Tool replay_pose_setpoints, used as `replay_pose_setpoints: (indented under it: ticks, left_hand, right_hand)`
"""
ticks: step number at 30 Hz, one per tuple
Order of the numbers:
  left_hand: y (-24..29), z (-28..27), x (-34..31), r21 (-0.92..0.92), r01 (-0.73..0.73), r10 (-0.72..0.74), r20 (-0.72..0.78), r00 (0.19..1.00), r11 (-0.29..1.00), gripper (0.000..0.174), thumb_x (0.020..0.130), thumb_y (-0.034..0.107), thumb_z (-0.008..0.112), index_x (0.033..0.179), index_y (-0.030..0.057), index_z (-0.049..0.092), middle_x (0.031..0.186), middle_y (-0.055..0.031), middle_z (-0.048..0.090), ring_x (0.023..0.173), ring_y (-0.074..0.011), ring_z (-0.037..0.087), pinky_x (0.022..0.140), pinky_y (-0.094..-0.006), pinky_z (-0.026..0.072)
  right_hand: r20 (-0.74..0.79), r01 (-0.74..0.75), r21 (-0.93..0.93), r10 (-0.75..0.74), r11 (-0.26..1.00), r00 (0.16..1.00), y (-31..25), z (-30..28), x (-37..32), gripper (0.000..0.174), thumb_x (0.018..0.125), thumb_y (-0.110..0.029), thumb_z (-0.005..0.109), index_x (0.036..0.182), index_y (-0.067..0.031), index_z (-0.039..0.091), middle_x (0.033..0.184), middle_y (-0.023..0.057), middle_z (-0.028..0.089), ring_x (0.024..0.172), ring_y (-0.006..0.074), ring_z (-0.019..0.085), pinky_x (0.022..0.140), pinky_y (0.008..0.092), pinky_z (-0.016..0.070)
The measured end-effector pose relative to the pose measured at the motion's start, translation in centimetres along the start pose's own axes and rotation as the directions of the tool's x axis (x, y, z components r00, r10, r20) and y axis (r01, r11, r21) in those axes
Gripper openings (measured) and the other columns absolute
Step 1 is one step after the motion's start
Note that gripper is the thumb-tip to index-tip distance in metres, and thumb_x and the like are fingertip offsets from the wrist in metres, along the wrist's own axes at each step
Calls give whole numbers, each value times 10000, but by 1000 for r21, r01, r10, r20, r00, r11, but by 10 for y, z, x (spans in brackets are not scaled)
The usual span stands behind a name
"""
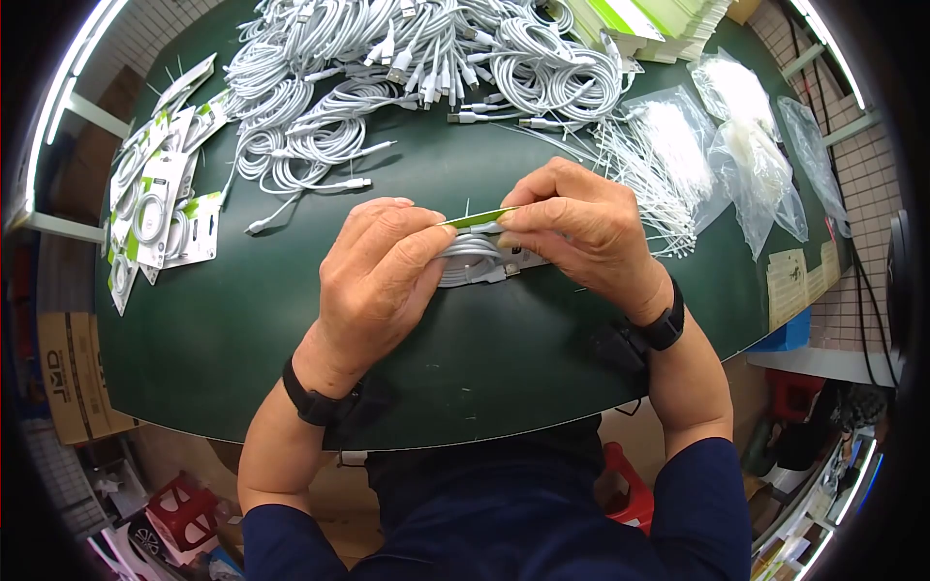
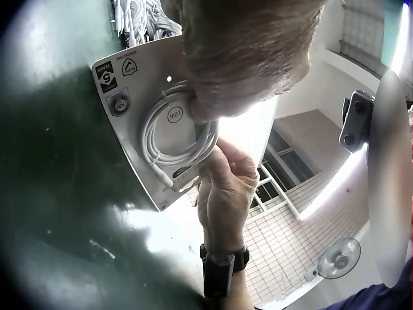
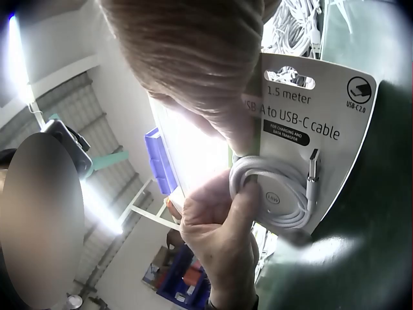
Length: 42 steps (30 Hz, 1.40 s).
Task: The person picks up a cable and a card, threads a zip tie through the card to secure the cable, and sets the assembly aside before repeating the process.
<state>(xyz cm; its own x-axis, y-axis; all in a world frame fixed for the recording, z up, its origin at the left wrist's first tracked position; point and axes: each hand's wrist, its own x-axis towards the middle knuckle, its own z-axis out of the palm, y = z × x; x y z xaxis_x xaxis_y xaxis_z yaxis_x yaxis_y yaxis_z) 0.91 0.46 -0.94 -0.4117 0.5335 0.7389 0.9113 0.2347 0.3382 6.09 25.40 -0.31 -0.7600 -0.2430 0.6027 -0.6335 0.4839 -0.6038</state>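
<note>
A coiled white cable (image 1: 470, 261) lies against a white and green card (image 1: 478, 219), held up between the two hands above the green table. The left hand (image 1: 381, 269) pinches one end of the card and coil, and the right hand (image 1: 584, 233) pinches the other end with thumb and fingers. In the left wrist view the coil (image 2: 150, 139) rests on the printed face of the card (image 2: 122, 77). The right wrist view shows the USB plug (image 3: 313, 166) beside the coil (image 3: 284, 216), below the card's hanging slot.
Many coiled white cables (image 1: 339, 126) cover the far side of the table (image 1: 291, 358). Carded cables (image 1: 150, 218) are piled at the left. White ties (image 1: 649, 184) and plastic bags (image 1: 751, 155) lie at the right, green and white cards (image 1: 649, 24) at the back.
</note>
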Motion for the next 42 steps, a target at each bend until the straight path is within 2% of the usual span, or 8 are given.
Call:
replay_pose_setpoints:
  ticks: [5, 10, 19, 22, 25, 31, 42]
  left_hand:
    - [1, 1, 0, 22, -47, 48, -6, 999, 999, 321, 690, -110, 798, 962, 15, 683, 989, -119, 716, 886, -323, 702, 867, -440, 600]
    - [5, -4, 0, 34, -8, 7, 46, 999, 999, 334, 692, -108, 799, 988, 6, 695, 992, -122, 716, 893, -322, 706, 889, -438, 606]
    - [1, 0, -1, 19, -25, 24, 26, 999, 1000, 300, 697, -117, 809, 946, -6, 683, 1005, -147, 737, 908, -340, 725, 841, -434, 609]
    - [0, 2, -3, -8, 2, -2, 48, 999, 1000, 300, 697, -115, 810, 941, -6, 673, 1009, -144, 732, 905, -338, 721, 821, -429, 605]
    - [-1, 3, 0, 41, -59, 58, 24, 998, 997, 287, 709, -80, 779, 962, 4, 673, 980, -116, 692, 868, -306, 688, 781, -420, 578]
    - [2, 4, 9, 65, -63, 60, 47, 997, 996, 277, 702, -82, 767, 945, 5, 667, 961, -110, 677, 838, -293, 670, 734, -401, 564]
    - [2, 5, 14, 53, -35, 31, 73, 997, 998, 272, 697, -87, 757, 929, 9, 652, 953, -110, 671, 791, -291, 648, 688, -398, 550]
  right_hand:
    - [0, 48, -52, -48, 998, 999, -2, 0, 0, 275, 764, 1, 894, 1010, -82, 803, 950, 63, 730, 792, 189, 684, 643, 302, 560]
    - [1, 74, -90, -74, 993, 997, -3, 3, 1, 264, 760, -10, 899, 993, -77, 796, 937, 58, 722, 776, 189, 662, 624, 304, 544]
    - [-11, 52, -92, -54, 994, 999, -5, 4, 2, 241, 763, 1, 895, 960, -67, 775, 923, 57, 709, 781, 194, 671, 622, 302, 546]
    - [24, -17, -59, 19, 998, 1000, -3, 5, -1, 236, 757, 26, 883, 936, -56, 754, 925, 64, 700, 775, 200, 671, 615, 303, 547]
    - [-15, 22, -98, -24, 995, 1000, -5, 7, 0, 238, 751, 41, 871, 922, -50, 733, 927, 70, 696, 763, 201, 666, 611, 306, 548]
    - [-45, 53, -153, -60, 987, 997, -6, 6, 1, 242, 746, 63, 842, 906, -46, 696, 929, 73, 686, 749, 203, 660, 609, 311, 550]
    - [-33, -6, -177, 1, 984, 999, -7, 3, 2, 207, 780, 49, 805, 875, -41, 644, 932, 86, 665, 759, 233, 671, 632, 327, 551]
